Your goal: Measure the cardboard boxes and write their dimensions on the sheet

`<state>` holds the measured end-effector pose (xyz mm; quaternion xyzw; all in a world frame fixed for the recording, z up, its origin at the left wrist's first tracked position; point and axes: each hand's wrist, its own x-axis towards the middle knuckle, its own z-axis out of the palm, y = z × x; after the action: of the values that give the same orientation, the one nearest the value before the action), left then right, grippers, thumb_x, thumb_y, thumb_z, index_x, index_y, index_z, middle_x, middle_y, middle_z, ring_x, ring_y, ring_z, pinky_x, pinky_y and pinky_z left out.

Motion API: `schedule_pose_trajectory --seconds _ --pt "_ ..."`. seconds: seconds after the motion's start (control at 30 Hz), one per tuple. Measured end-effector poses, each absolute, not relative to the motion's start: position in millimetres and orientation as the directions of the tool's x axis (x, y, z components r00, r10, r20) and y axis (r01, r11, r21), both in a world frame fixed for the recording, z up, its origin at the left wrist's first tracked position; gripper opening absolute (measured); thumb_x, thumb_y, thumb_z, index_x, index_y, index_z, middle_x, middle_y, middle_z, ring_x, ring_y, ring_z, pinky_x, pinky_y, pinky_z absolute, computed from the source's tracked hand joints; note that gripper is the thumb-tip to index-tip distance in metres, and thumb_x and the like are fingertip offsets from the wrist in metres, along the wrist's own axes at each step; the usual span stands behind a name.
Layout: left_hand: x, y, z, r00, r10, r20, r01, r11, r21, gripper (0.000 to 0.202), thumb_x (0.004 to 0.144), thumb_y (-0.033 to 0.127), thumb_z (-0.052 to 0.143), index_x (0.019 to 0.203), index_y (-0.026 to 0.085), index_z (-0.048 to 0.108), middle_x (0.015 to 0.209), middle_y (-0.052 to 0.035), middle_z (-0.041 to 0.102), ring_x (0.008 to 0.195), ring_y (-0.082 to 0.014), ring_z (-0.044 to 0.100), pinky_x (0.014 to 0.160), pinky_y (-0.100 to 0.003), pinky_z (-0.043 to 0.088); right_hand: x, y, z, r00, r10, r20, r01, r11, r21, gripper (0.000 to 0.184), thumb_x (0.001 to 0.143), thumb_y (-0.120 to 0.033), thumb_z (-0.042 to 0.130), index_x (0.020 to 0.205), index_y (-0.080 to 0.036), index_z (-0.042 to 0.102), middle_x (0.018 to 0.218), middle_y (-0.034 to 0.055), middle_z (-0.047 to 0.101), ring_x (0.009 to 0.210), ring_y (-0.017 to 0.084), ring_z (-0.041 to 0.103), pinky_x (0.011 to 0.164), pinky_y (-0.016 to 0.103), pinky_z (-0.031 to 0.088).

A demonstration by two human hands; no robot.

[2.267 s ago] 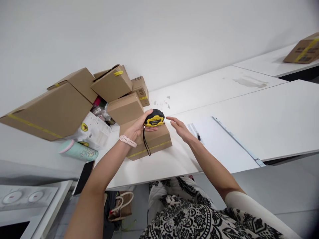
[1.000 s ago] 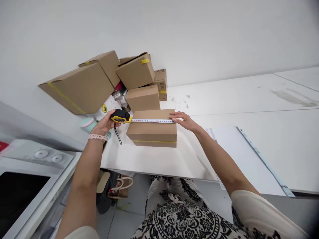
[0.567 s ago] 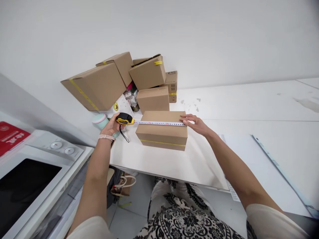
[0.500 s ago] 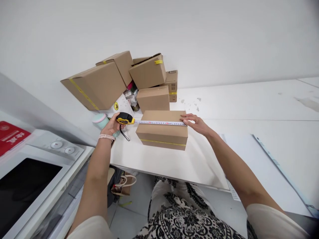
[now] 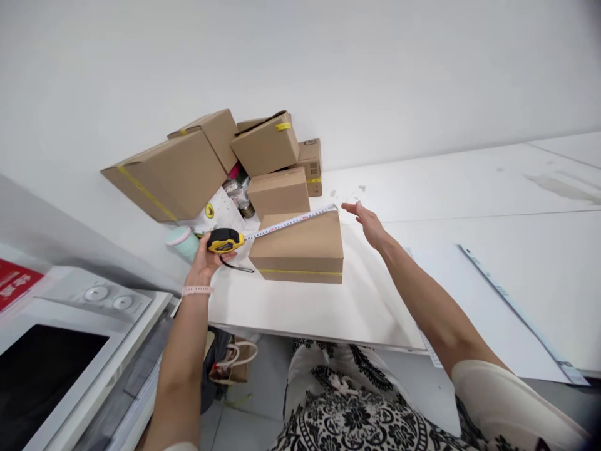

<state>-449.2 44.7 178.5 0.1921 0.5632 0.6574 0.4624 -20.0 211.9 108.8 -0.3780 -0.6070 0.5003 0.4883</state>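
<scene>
At the near edge of the white bench (image 5: 328, 307), a taped cardboard box (image 5: 300, 247) lies flat. At its 9 o'clock the left hand (image 5: 206, 260) has its grip closed around a yellow tape measure (image 5: 225, 240). The blade (image 5: 291, 222) is pulled out and runs slantwise over the box top to the far corner at 1 o'clock. The right hand (image 5: 369, 222) hovers just beyond that corner with its fingers spread, holding nothing and clear of the blade's tip.

The blade is extended, but no hand pins its end and it lies off-square. Lining it up along an edge and reading it look yet to be done. A pile of cartons (image 5: 188, 166) sits at 11 o'clock and a paper sheet (image 5: 469, 294) at 3 o'clock.
</scene>
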Motion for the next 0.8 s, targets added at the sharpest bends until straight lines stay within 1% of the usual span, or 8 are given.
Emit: schedule_pose_trajectory --seconds 0.13,0.23,0.3,0.4,0.5,0.63,0.7,0.8 --pt "-410 -2 166 -0.542 0.824 -0.165 -0.437 -0.108 0.893 0.047 0.089 0.063 0.059 0.099 0.019 0.073 0.084 -0.0082 0.08 0.072 -0.0251 0.076 0.079 -0.049 0.065 -38 225 101 -0.231 0.958 0.167 -0.021 0.167 -0.986 0.077 0.085 -0.082 0.056 0.137 -0.026 0.067 0.158 0.0096 0.055 0.151 0.032 0.044 0.129 0.052 0.026" --pt "-375 -49 144 -0.544 0.822 -0.168 -0.576 -0.22 0.787 0.047 0.088 0.061 0.063 0.102 0.019 0.078 0.092 -0.0115 0.082 0.074 -0.0266 0.077 0.087 -0.055 0.064 -53 218 91 -0.311 0.938 0.151 -0.022 0.152 -0.988 0.085 0.078 -0.07 0.073 0.148 -0.025 0.056 0.152 0.0128 0.06 0.143 0.031 0.052 0.123 0.05 0.037" --pt "-352 -83 123 -0.486 0.84 -0.241 -0.689 -0.198 0.698 0.045 0.088 0.059 0.064 0.106 0.022 0.08 0.102 -0.0132 0.083 0.084 -0.03 0.079 0.089 -0.056 0.064 -58 204 85 -0.307 0.939 0.155 -0.011 0.159 -0.987 0.086 0.077 -0.065 0.076 0.15 -0.026 0.052 0.143 0.0124 0.065 0.136 0.03 0.057 0.118 0.05 0.044" --pt "-317 -132 91 -0.389 0.86 -0.331 -0.767 -0.103 0.634 0.042 0.088 0.055 0.067 0.111 0.023 0.082 0.11 -0.0143 0.082 0.095 -0.0334 0.079 0.096 -0.057 0.062 -56 176 78 -0.205 0.967 0.15 0.072 0.168 -0.983 0.077 0.08 -0.064 0.073 0.146 -0.029 0.054 0.139 0.0107 0.066 0.132 0.031 0.059 0.115 0.053 0.044" --pt "-289 -167 76 -0.417 0.829 -0.371 -0.735 -0.067 0.675 0.043 0.084 0.059 0.071 0.112 0.028 0.083 0.116 -0.011 0.081 0.104 -0.0348 0.078 0.101 -0.054 0.061 -49 151 75 -0.079 0.986 0.15 0.127 0.159 -0.979 0.074 0.085 -0.064 0.067 0.148 -0.03 0.051 0.138 0.0116 0.065 0.129 0.032 0.059 0.115 0.056 0.043" --pt "-275 -192 87 -0.507 0.747 -0.43 -0.621 0.029 0.783 0.043 0.075 0.074 0.071 0.106 0.047 0.084 0.119 -0.0022 0.08 0.12 -0.0423 0.07 0.102 -0.054 0.062 -44 140 80 -0.015 0.977 0.211 0.099 0.211 -0.972 0.072 0.093 -0.066 0.053 0.154 -0.028 0.046 0.148 0.0151 0.059 0.131 0.031 0.058 0.112 0.054 0.045" --pt "-277 -199 97 -0.536 0.712 -0.454 -0.558 0.104 0.823 0.043 0.07 0.079 0.069 0.1 0.052 0.083 0.115 0.0002 0.081 0.125 -0.0445 0.067 0.101 -0.055 0.063 -43 143 86 -0.016 0.956 0.294 0.103 0.294 -0.95 0.068 0.095 -0.068 0.047 0.149 -0.028 0.052 0.153 0.0143 0.056 0.137 0.031 0.055 0.114 0.052 0.044" --pt "-280 -204 109 -0.574 0.682 -0.454 -0.463 0.187 0.866 0.046 0.071 0.082 0.065 0.097 0.05 0.084 0.112 0.0007 0.082 0.126 -0.0423 0.067 0.106 -0.048 0.059 -46 152 95 -0.046 0.909 0.415 0.136 0.417 -0.899 0.063 0.097 -0.072 0.042 0.136 -0.028 0.065 0.146 0.0111 0.063 0.14 0.028 0.053 0.121 0.048 0.038"
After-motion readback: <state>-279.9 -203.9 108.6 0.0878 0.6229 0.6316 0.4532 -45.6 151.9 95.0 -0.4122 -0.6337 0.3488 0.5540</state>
